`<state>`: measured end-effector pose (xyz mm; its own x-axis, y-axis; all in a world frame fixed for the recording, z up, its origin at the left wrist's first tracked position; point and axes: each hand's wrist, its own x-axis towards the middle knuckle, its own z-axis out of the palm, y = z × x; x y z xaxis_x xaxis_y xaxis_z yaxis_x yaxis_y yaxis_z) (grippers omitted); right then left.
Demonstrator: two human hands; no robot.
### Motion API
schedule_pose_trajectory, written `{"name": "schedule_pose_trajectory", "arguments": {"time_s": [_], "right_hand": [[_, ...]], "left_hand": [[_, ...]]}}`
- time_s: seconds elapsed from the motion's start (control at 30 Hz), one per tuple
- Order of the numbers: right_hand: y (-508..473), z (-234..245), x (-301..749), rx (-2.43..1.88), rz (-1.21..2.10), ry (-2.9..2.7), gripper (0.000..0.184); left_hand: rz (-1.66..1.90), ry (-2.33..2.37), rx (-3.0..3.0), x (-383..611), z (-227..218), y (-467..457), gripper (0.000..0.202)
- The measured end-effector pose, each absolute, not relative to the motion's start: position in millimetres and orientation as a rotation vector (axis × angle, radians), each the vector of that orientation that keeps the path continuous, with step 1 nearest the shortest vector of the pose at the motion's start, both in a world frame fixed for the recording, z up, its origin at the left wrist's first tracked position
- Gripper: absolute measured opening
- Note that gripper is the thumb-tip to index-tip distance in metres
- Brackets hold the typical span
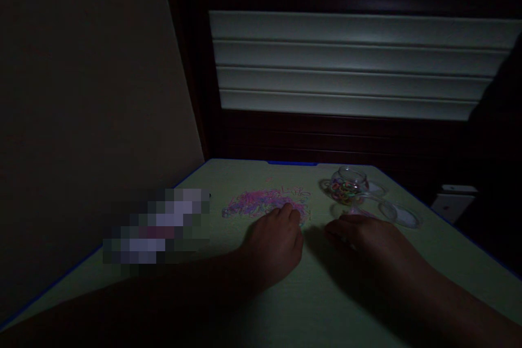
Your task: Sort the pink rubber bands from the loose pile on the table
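Toward the table's [318, 304] far edge, the left hand [274, 239], fingers curled, touches the loose band pile [265, 202]; any grip is too dark to tell. The right hand [367, 236] lies palm-down, hold unclear, near the glass jar [349, 185]: a careless sweep could tip it.

- The room was dim, and both hands lay on a pale green table [285, 315] with a blue edge.
- The left hand [274, 242] rested knuckles up, fingertips touching a spread pile of pink and purple rubber bands [261, 202].
- The right hand [362, 236] lay flat, near a small glass jar [349, 185] holding mixed-colour bands.
- Clear round lids [393, 212] sat just beside the jar.
- A white slatted shutter [350, 65] stood behind the table.
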<state>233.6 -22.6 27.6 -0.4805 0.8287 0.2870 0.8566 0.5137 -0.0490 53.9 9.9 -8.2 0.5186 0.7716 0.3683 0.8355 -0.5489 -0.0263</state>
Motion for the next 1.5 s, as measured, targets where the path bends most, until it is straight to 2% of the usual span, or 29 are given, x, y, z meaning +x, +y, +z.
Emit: {"name": "schedule_pose_trajectory", "arguments": {"time_s": [1.5], "right_hand": [[-23.7, 30.8, 232.6, -1.457, -0.112, -2.467, 0.019]], "left_hand": [[-0.461, -1.200, -2.761, 52.3, -1.9, 8.5, 0.014]]}}
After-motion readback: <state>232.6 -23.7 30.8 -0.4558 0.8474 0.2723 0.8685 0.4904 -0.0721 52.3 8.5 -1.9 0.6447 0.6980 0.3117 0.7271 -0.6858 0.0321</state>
